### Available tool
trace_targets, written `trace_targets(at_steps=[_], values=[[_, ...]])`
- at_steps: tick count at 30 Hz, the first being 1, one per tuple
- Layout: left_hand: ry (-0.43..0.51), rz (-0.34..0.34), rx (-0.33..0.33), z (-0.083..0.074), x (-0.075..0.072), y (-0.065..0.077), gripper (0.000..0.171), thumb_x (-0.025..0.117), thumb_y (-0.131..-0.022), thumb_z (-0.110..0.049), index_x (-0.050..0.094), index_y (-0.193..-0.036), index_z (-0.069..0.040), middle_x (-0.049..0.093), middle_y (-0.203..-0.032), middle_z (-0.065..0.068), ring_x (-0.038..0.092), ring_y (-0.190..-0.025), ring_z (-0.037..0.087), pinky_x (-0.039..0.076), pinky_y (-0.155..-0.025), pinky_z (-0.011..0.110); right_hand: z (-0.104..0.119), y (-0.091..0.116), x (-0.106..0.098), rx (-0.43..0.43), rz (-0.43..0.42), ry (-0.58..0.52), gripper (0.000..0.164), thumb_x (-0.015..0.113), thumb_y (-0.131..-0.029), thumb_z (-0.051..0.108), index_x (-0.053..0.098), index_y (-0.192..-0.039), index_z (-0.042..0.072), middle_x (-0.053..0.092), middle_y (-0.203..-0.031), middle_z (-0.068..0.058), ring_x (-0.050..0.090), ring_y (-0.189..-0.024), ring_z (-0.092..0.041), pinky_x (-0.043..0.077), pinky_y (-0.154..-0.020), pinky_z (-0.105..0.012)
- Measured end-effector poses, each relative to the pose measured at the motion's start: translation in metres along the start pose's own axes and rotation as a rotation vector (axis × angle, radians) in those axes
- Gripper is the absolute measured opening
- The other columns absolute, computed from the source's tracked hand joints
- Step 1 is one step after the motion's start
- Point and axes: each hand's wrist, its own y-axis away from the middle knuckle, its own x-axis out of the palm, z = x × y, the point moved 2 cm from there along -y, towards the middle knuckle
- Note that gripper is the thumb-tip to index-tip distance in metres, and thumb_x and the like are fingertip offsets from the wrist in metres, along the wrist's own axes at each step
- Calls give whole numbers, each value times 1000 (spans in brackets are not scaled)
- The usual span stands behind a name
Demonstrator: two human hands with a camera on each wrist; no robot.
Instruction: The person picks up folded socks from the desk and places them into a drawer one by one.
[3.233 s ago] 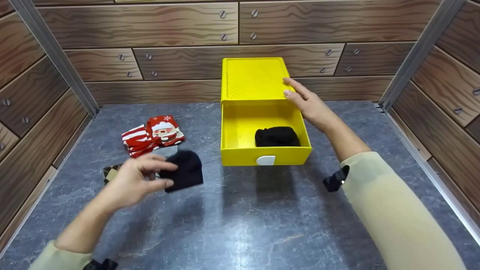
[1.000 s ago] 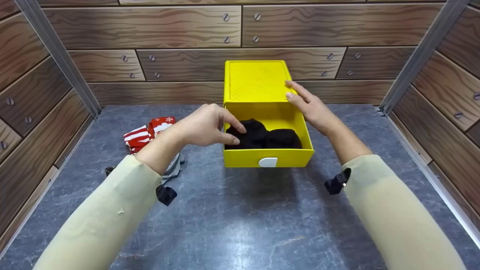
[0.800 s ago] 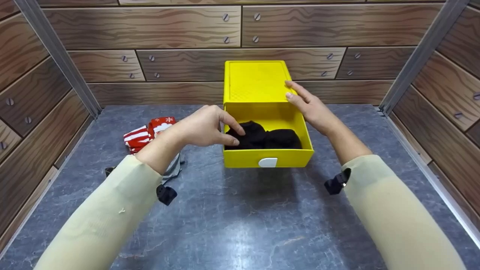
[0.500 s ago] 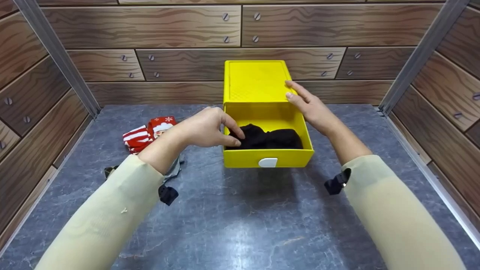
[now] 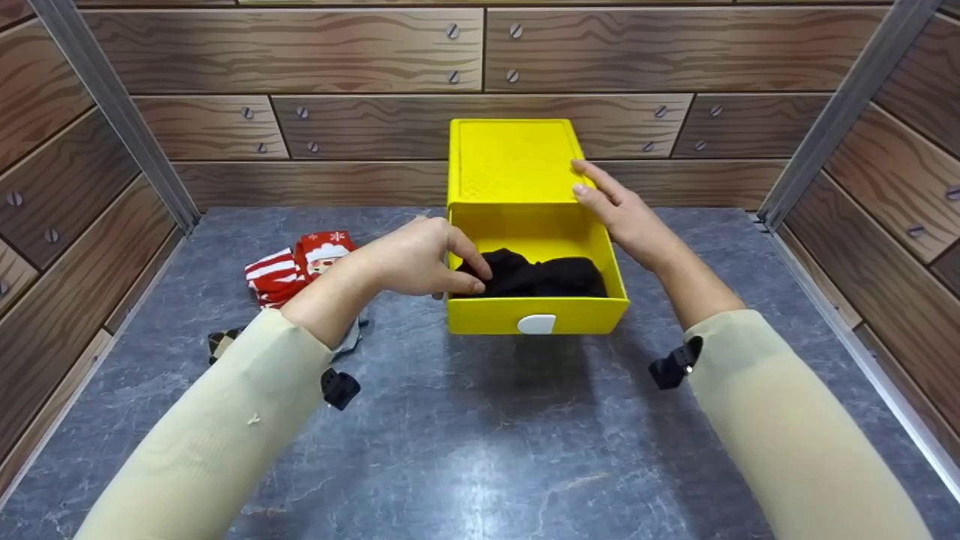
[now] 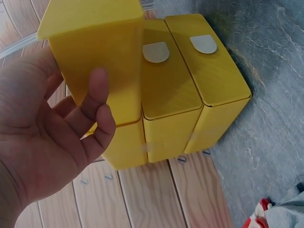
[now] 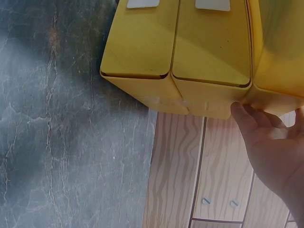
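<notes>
The right hand (image 7: 278, 147) comes in from the lower right corner, its fingers stretched toward a yellow casing (image 7: 204, 99). A fingertip touches the casing's side near the seam between the middle and right sections. Above that side, 2 closed yellow drawers stand next to each other: the left drawer (image 7: 140, 42) and the middle drawer (image 7: 211, 47), parted by a narrow gap. Each bears 1 white tab (image 7: 212, 4), cropped at the top edge. A 3rd yellow section (image 7: 285, 52), cut off on the right, adjoins them. Grey marbled table (image 7: 71, 142) fills the left. Below the casing, a wood-patterned wall (image 7: 221, 175) shows 2 screws (image 7: 206, 201) and dark board lines.
</notes>
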Motion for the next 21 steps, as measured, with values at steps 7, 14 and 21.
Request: trace_targets(at_steps=[7, 14, 21], values=[[57, -89, 12, 1, -1, 6, 26, 80, -99, -24, 82, -122, -14, 72, -130, 2, 67, -92, 23, 58, -84, 37, 1, 0, 0, -5, 1, 0, 69, 51, -109, 55, 28, -170, 31, 18, -176, -4, 27, -157, -30, 27, -125, -56], [172, -229, 10, -8, -6, 25, 34, 79, -99, -25, 77, -132, -16, 71, -127, 1, 62, -61, 21, 56, -65, 34, -1, -1, 0, 0, -13, 23, 69, 51, -109, 56, 30, -169, 31, 20, -176, -4, 26, -158, -29, 24, -126, -54], [220, -415, 121, -26, -1, 53, 33, 80, -98, -23, 77, -130, -15, 75, -117, -4, 65, -73, 13, 50, -60, 28, 0, 0, 1, 20, -7, 12, 69, 51, -108, 57, 29, -169, 33, 19, -176, -5, 27, -157, -30, 26, -125, -56]])
